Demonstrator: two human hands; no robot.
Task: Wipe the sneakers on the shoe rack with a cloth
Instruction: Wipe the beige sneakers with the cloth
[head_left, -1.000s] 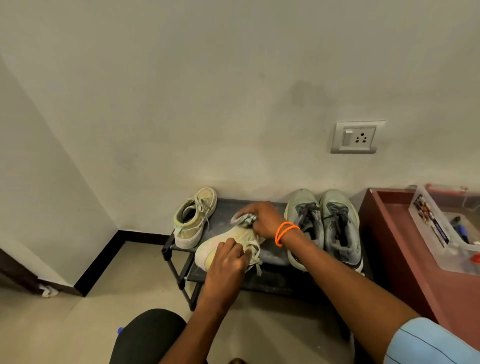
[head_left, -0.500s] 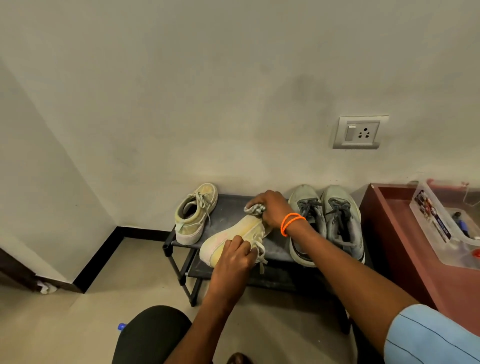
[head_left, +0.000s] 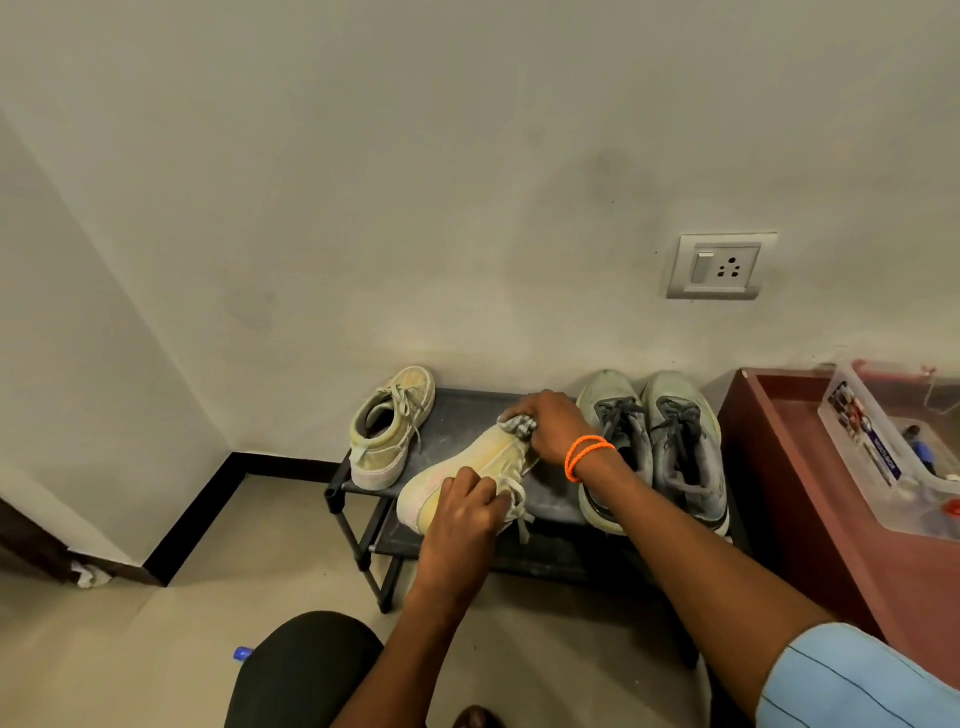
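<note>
Over the front edge of the black shoe rack (head_left: 470, 410), a pale yellow sneaker (head_left: 467, 475) lies tipped on its side — the left hand (head_left: 460, 512) curls round it near the laces. At its far end the right hand (head_left: 553, 426) has its fingers closed on a bunched checked cloth (head_left: 517, 423), which touches the shoe. Its mate (head_left: 389, 428) stands upright to the left, apart; two grey sneakers (head_left: 652, 447) sit side by side on the right — beside a reddish table (head_left: 852, 525).
</note>
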